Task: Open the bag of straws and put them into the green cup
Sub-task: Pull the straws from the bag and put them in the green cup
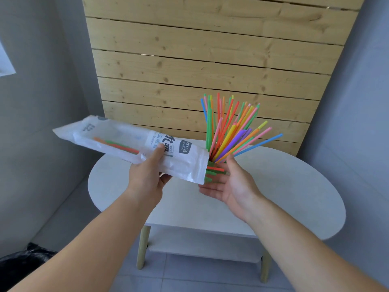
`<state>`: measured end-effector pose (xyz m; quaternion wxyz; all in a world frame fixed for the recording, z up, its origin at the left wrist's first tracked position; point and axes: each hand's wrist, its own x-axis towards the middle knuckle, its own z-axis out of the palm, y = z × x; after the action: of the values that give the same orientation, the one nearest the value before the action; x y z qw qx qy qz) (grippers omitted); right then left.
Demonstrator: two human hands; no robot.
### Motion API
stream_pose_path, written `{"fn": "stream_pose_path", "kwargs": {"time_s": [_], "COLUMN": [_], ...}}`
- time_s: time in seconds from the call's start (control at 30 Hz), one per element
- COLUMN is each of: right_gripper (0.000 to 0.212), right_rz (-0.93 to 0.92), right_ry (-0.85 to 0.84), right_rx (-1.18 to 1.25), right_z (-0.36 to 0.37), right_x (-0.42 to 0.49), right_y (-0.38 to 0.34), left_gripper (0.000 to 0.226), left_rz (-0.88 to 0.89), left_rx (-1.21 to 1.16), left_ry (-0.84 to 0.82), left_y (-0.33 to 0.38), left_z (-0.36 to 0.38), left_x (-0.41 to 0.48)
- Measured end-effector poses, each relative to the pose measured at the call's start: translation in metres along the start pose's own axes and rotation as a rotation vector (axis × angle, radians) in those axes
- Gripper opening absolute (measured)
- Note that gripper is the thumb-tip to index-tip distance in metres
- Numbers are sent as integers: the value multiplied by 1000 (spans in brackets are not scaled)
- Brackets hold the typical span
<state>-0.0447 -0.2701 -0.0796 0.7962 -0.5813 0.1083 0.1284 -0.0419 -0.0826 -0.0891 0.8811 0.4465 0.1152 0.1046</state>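
My left hand (148,169) grips the white plastic straw bag (117,142) near its middle, holding it tilted with the open mouth down to the right. A few straws (117,145) remain inside it. Short ends of green and red straws (213,170) stick out of the mouth, just above the palm of my right hand (229,186), which is held open and cupped under them. Behind my right hand many coloured straws (229,127) fan upward. The green cup is hidden behind the bag and my right hand.
The white oval table (294,186) has a lower shelf (202,243) and wooden legs. A wooden slat panel (210,60) leans on the grey wall behind it. A black bag (23,260) lies on the floor at lower left.
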Motion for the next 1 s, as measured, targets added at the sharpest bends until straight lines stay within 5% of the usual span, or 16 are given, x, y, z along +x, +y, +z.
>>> {"fn": "stream_pose_path", "kwargs": {"time_s": [0.27, 0.47, 0.77, 1.0], "right_gripper": [46, 28, 63, 57], "right_rz": [37, 67, 57, -19], "right_ry": [125, 116, 46, 57], "right_rx": [13, 101, -11, -126], "right_z": [22, 17, 18, 16], "right_x": [2, 2, 2, 1], "right_y": [21, 21, 25, 26], "left_gripper": [7, 19, 22, 23], "left_rz": [191, 252, 361, 260], "left_rx": [212, 222, 314, 335], "left_ry": [-93, -114, -146, -159], "left_y": [4, 3, 5, 5], "left_z": [9, 9, 11, 10], "left_x": [-12, -13, -14, -13]}}
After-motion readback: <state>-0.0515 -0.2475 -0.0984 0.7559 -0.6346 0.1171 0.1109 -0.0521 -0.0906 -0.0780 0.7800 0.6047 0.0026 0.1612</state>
